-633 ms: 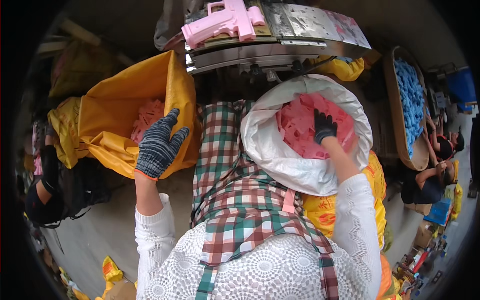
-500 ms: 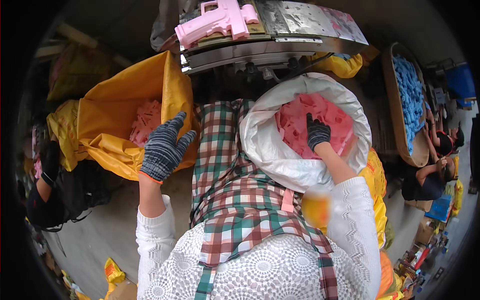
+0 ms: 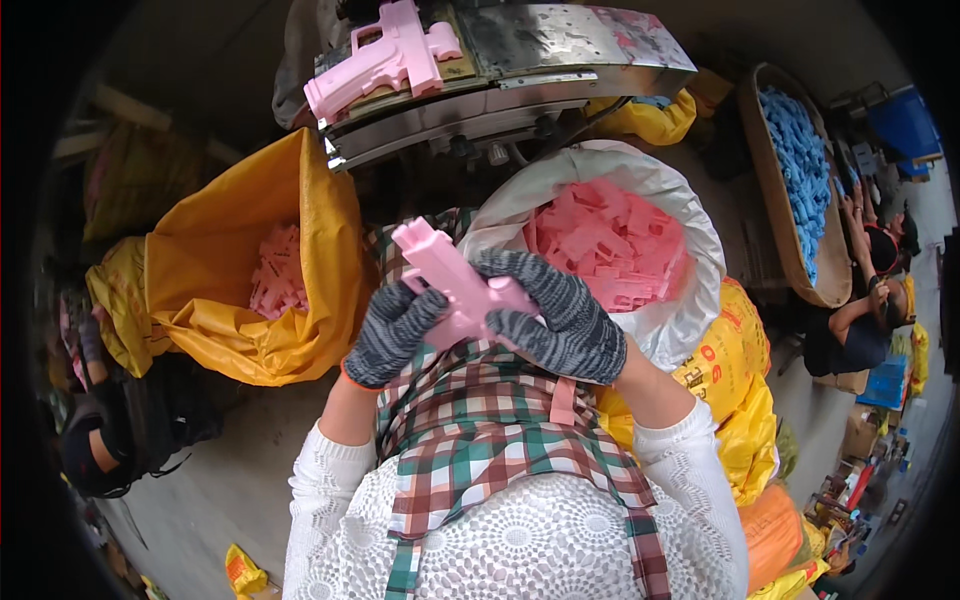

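Clasped by both hands, a pink gun (image 3: pixel 447 275) is held up over the checked apron (image 3: pixel 480 460), between the two sacks. I see the left hand (image 3: pixel 393 337) curled round its left side and the right hand (image 3: pixel 565 315) gripping its right end; palms, and whatever parts of the gun lie beneath them, are hidden. On the right, a white sack (image 3: pixel 705 230) holds pink pieces (image 3: pixel 610 235), heaped too thickly to tell apart, its near side partly covered by the right hand. On the left, an orange sack (image 3: pixel 335 220) has more pink pieces deep inside, partly shaded. Beyond, a second gun (image 3: pixel 385 62) lies on a metal machine (image 3: pixel 570 45), cut off at the far edge. Far right, blue pieces (image 3: pixel 795 170) fill a tub (image 3: pixel 836 278).
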Tool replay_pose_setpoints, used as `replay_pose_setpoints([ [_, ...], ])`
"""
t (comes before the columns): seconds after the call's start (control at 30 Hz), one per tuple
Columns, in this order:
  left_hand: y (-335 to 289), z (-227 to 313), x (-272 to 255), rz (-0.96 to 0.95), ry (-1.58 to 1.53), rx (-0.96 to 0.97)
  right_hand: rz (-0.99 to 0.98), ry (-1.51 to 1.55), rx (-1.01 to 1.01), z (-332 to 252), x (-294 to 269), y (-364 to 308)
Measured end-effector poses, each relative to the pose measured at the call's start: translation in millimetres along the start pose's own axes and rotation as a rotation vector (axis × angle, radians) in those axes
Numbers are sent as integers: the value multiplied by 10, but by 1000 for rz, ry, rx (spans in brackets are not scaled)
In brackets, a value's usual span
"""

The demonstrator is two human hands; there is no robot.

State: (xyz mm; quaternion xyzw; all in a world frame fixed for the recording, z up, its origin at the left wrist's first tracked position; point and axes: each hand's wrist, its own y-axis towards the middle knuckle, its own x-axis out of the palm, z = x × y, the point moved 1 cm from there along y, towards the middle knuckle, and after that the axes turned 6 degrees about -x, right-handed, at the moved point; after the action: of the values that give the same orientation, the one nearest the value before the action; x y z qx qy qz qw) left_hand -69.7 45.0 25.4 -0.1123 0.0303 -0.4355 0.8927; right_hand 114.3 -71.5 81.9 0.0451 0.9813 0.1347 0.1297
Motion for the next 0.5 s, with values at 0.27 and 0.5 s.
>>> replay_pose_setpoints([
  [0.27,32,126,-379,-80,610,404,-309,-564,-403,68,-36,91],
  [0.5,336,643,-471,716,423,736,156,-350,-277,-141,-594,153],
])
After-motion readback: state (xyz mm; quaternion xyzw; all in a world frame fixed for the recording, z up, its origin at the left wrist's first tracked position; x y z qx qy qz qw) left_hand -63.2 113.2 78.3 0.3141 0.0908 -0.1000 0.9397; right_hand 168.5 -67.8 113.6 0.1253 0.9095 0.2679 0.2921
